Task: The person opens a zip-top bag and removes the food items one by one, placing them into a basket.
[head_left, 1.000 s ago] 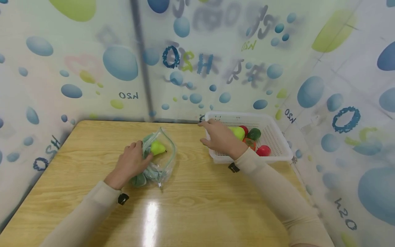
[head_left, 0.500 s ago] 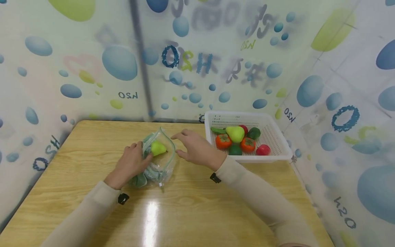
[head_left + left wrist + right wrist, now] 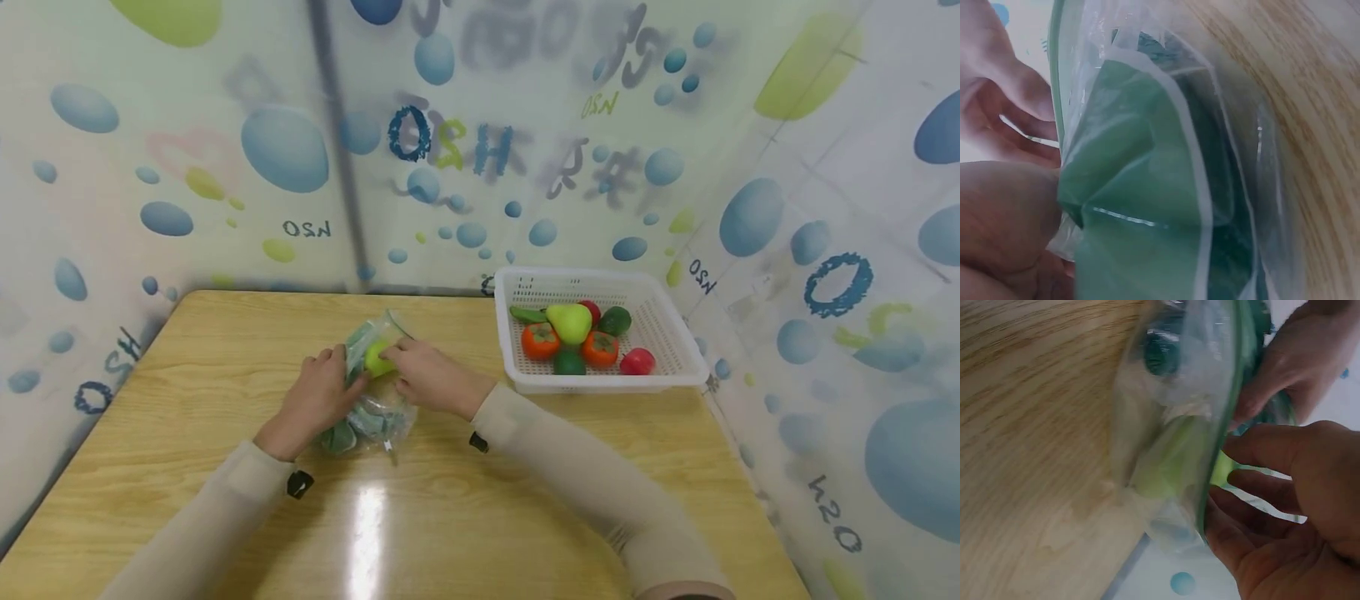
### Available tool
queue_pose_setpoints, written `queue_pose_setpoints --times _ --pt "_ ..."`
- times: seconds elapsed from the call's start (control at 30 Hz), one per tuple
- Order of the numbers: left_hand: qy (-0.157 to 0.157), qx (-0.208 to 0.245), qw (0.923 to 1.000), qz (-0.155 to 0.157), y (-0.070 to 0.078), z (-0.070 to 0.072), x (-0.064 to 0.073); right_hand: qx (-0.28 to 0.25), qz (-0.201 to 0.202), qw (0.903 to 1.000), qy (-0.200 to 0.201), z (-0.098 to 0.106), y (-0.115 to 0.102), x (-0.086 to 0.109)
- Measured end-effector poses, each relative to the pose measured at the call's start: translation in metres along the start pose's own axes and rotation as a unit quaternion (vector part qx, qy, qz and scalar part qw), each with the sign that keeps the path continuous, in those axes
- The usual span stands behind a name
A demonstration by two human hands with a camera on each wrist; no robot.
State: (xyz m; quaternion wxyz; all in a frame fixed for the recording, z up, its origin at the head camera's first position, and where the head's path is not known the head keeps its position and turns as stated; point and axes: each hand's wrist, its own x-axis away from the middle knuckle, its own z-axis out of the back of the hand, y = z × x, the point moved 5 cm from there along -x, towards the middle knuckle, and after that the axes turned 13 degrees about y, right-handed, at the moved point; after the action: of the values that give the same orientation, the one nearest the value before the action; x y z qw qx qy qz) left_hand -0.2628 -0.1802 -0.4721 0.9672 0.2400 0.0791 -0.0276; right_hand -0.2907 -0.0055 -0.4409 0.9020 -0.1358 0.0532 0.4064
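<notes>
Left of centre in my head view, a clear, crinkly zip bag [image 3: 372, 404] with a green seal strip lies on the glossy wood-grain worktop [image 3: 465, 500], holding a smooth yellow-green pear [image 3: 375, 357] near its mouth and dark green pieces deeper in. My left hand [image 3: 318, 396] pinches the bag's left edge and my right hand [image 3: 427, 379] has its fingers curled at the open mouth, against the pear. At right of centre, a white perforated plastic basket [image 3: 675, 350] holds a second pear [image 3: 570, 321], two orange persimmons [image 3: 540, 340], a red tomato [image 3: 637, 361] and dark green fruit.
</notes>
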Motion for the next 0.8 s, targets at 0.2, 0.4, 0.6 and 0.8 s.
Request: queue_pose_setpoints --times 0.2,0.4,0.6,0.8 --pt "0.011 -0.005 0.9998 -0.015 0.0 -0.002 0.0 0.031 0.006 0.9987 0.041 -0.013 0.003 -0.003" --pt "0.007 -0.005 0.9998 -0.02 0.0 -0.002 -0.003 0.035 -0.027 0.9978 0.05 -0.024 0.006 -0.007" --pt "0.008 -0.009 0.9993 -0.036 0.0 -0.003 -0.004 0.047 -0.063 0.9954 0.054 -0.03 0.01 -0.011" --pt "0.005 -0.001 0.9992 -0.041 0.0 -0.003 -0.005 0.046 -0.077 0.995 0.044 -0.031 0.009 -0.014"
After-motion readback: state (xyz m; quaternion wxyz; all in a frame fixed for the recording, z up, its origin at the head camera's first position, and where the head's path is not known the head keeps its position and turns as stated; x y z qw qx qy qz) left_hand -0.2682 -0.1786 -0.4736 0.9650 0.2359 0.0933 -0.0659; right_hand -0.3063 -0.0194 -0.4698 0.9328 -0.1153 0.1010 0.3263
